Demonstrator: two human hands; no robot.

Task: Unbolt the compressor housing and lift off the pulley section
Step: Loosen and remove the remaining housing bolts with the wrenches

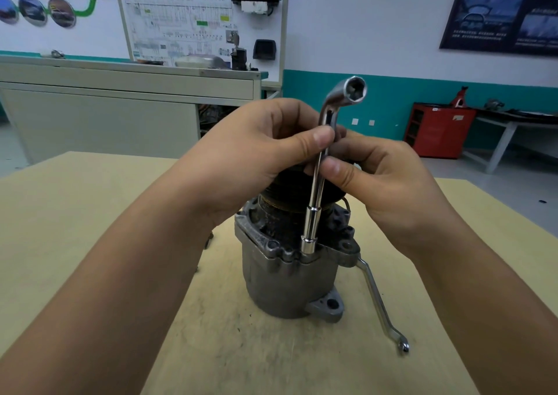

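A tan counter (90, 213) carries a grey compressor (287, 286) standing upright near its middle. Its dark pulley (283, 195) sits on top, partly hidden behind both hands. The left hand (256, 153) and right hand (386, 180) meet just above the pulley. Each has its fingers (321, 139) curled round the upper shaft of an L-shaped socket wrench (314, 213), thumbs on its near side, left above right. The wrench stands nearly upright, its lower socket seated on the near edge of the compressor's flange, well below the fingers. A flat spanner (377, 301) lies on the counter just right of the compressor, its far end reaching the flange.
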